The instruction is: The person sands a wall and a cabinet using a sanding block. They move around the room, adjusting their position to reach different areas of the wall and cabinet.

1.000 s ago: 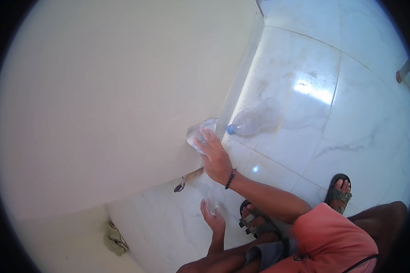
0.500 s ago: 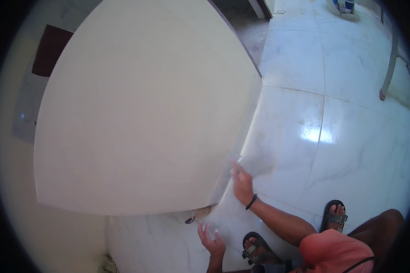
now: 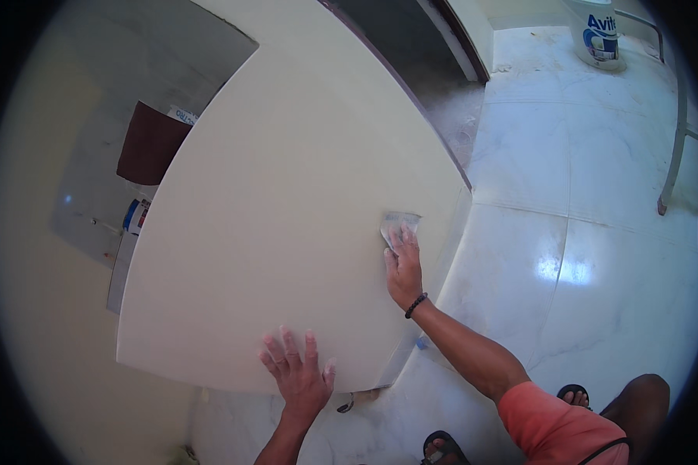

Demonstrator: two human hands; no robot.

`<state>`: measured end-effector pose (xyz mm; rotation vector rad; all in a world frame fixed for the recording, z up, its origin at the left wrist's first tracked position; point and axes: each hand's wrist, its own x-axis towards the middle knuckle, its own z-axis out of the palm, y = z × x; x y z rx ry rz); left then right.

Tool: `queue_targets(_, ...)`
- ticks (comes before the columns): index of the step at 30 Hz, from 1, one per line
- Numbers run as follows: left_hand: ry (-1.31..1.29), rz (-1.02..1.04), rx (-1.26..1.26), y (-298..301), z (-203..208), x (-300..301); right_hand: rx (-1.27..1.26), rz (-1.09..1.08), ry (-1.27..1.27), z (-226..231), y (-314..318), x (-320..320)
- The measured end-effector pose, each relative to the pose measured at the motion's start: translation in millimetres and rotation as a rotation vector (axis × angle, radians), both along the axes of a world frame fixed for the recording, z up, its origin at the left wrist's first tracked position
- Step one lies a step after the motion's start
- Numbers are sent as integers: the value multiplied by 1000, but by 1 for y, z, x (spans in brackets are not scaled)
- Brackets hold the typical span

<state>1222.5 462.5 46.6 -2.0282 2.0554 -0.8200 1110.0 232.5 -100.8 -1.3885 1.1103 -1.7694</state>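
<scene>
A large cream panel (image 3: 287, 194) with a smooth face fills the middle of the view. My right hand (image 3: 404, 275) presses a small grey piece of sandpaper (image 3: 401, 223) flat on the panel near its right edge. The palm and fingers cover the sheet's lower part. To the left and nearer me, my left hand (image 3: 297, 376) is open, fingers spread and pale with dust, over the panel's near edge; it holds nothing.
A white tiled floor (image 3: 512, 240) lies to the right. At the far right stand a white bucket (image 3: 597, 35) and a grey metal leg frame (image 3: 675, 163). A dark red sheet (image 3: 151, 143) and a blue-capped container (image 3: 134, 216) sit beyond the panel's left side. A dusty doorway (image 3: 434, 62) opens behind.
My right hand has moved up from the panel's right edge onto its face with the sandpaper. My left hand has risen from below the near edge onto the panel. The view has shifted.
</scene>
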Motion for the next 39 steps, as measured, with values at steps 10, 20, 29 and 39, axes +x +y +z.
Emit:
queue_targets(10,-605,-87,14,-14,-34,44,-359,-175,-126,169,-126,-15)
queue_targets(20,-588,-118,-24,-16,-30,42,-270,-140,35,55,-108,-28)
queue_targets(29,-560,-95,-19,-15,-35,44,-473,-131,-178,235,-109,-24)
queue_targets(39,-535,-87,-13,-22,-35,37,283,-170,-239,-11,-99,-26)
